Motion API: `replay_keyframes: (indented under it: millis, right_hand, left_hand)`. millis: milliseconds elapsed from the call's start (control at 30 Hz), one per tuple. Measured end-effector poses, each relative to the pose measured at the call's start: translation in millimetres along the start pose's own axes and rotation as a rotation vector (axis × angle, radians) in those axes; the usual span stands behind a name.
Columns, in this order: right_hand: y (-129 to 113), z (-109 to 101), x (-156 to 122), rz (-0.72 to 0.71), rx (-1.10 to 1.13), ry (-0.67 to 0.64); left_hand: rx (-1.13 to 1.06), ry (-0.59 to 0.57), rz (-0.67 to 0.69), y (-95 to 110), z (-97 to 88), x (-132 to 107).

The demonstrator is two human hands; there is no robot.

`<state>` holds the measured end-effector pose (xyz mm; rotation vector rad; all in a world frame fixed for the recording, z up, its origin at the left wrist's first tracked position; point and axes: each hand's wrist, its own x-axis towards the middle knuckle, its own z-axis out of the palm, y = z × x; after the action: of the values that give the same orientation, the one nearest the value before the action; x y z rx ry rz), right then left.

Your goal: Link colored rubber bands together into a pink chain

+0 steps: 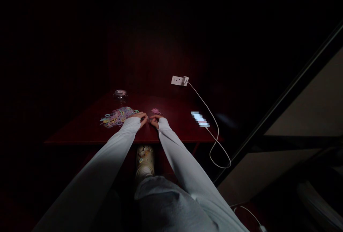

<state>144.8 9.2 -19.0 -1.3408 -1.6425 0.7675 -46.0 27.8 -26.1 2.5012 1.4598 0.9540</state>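
My left hand (143,117) and my right hand (155,120) are close together over the dark red table (85,132), near its front edge. The fingers of both are bent and pinched toward each other. Something small and pale may be between the fingertips, too tiny and dim to name. Beside my left hand lies a loose heap of pastel elastic bands (116,116), in purple, yellow, green and pink. Just beyond my right hand sits a small bunch of pink bands (155,111).
A clear round container (120,93) stands at the back left. To the right, a phone (200,119) with a lit screen lies on the table. Its white cable (205,104) loops past the table edge and runs up to a wall socket (177,80). Below the edge is a clog-covered foot (145,158).
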Motion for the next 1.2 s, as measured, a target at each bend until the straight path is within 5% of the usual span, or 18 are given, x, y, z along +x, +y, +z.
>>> replay_keyframes:
  millis: [1200]
  right_hand:
    - [-2.6, -5.4, -3.1, -0.116, -0.178, -0.003]
  left_hand:
    - [-0.071, -0.003, -0.015, 5.1, -4.7, -2.4]
